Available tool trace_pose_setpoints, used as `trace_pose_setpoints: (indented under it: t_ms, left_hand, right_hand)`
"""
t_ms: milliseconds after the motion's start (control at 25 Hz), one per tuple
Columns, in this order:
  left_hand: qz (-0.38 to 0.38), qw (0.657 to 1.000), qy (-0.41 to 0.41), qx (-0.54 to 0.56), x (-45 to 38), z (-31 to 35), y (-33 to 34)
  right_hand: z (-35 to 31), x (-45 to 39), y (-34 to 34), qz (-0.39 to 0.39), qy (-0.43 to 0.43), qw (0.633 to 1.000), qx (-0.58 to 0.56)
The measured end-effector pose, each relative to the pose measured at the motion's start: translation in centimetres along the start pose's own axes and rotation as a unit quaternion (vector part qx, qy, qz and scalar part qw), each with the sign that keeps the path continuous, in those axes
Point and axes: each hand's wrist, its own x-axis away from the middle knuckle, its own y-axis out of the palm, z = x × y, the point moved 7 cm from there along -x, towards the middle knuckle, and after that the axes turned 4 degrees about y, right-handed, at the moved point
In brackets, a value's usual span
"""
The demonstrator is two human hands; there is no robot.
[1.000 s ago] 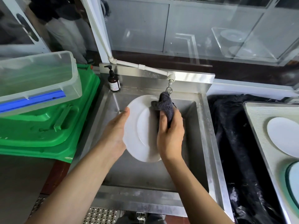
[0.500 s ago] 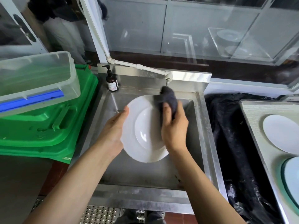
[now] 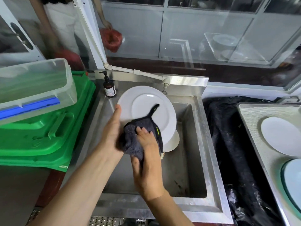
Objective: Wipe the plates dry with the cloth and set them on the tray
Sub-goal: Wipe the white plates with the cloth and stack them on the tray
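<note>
Slips first: holding the round white ceramic plate point(image 3: 146, 105) tilted above the stainless steel sink point(image 3: 210, 160), gripping its left rim with the left hand point(image 3: 112, 131), laying the thumb along the edge and hiding the fingers behind, so judging that hold as a thin one. Bunching the dark grey fluffy cloth point(image 3: 130, 141) in the right hand point(image 3: 146, 163) and pressing it against the plate's lower face, keeping both hands close together, almost touching at the cloth. Risking, with a hard rub toward the right, levering a probably wet plate out of the one-sided hold and dropping it onto the steel or onto the second white dish point(image 3: 173, 141) lying just under its lower edge, likely chipping both. Passing close beneath the white tap spout point(image 3: 165, 86) with the plate's top rim, so risking a knock when lifting or turning. Possibly leaving the back and the upper half damp if moving on too soon, covering only the lower part with the cloth right now. Facing, for the transfer, a carry across the crumpled black plastic sheet point(image 3: 228, 144) to the pale rectangular tray point(image 3: 250, 128) on the counter at the right, already bearing a plain white plate point(image 3: 280, 136) and a pale blue plate point(image 3: 293, 180); risking a clink or an overlap when setting down beside them.
</note>
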Motion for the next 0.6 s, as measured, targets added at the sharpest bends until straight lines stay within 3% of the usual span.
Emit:
trace_pose_setpoints:
  t_ms: [80, 160, 240, 320, 400, 520, 600]
  left_hand:
    - [-0.003, 1.000, -0.016, -0.012, 0.0, -0.4, -0.1]
    - [0.012, 0.999, 0.042, -0.012, -0.6, 0.5, -0.5]
    - [-0.029, 0.992, 0.122, -0.034, -1.1, 1.6, 0.2]
    - [-0.086, 0.977, 0.175, -0.085, -1.6, 1.9, 0.4]
    - [-0.137, 0.965, 0.196, -0.111, -1.9, 1.2, 1.0]
    - [-0.127, 0.966, 0.175, -0.143, -2.0, -0.9, 2.0]
    - [-0.092, 0.979, 0.123, -0.131, -2.4, -3.0, 2.0]
  right_hand:
    - [0.2, 0.1, -0.3, -0.032, -0.038, 0.999, 0.022]
    - [1.6, 0.9, -1.4, -0.035, -0.013, 0.999, 0.016]
    - [4.2, 1.7, -3.4, 0.020, 0.123, 0.992, -0.028]
    - [7.3, 2.2, -5.7, 0.118, 0.282, 0.950, -0.064]
    - [11.0, 2.0, -8.9, 0.196, 0.376, 0.904, -0.052]
    - [15.9, 2.0, -13.2, 0.183, 0.476, 0.860, 0.017]
    - [18.1, 2.6, -16.0, 0.166, 0.492, 0.852, 0.068]
